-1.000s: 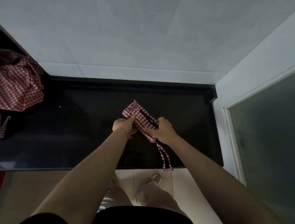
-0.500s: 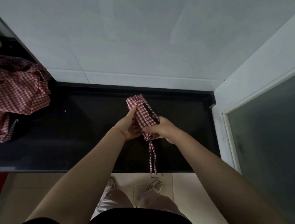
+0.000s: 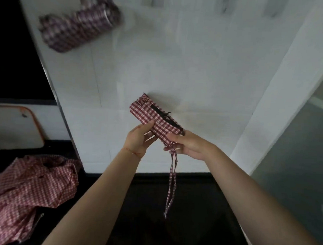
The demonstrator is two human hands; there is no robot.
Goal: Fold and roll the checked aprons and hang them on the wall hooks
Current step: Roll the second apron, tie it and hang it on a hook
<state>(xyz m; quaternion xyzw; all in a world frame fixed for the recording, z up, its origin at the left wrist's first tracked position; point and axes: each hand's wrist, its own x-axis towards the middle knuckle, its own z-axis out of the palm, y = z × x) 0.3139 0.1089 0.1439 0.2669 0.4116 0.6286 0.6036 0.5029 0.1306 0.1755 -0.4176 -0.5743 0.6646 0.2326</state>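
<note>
Above the black counter (image 3: 190, 207), before the bare white wall (image 3: 178, 58), left hand (image 3: 137, 139) and right hand (image 3: 189, 147) grip the rolled checked apron (image 3: 153, 118); its ties (image 3: 172, 182) dangle freely. No readable writing.

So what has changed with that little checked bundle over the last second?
The rolled apron has been lifted off the black counter and raised in front of the white wall, its ties now dangling free. The view has tilted up, showing another rolled apron already hanging. Unchanged: the left hand and right hand still grip the roll, and the loose aprons stay heaped on the counter.
</note>
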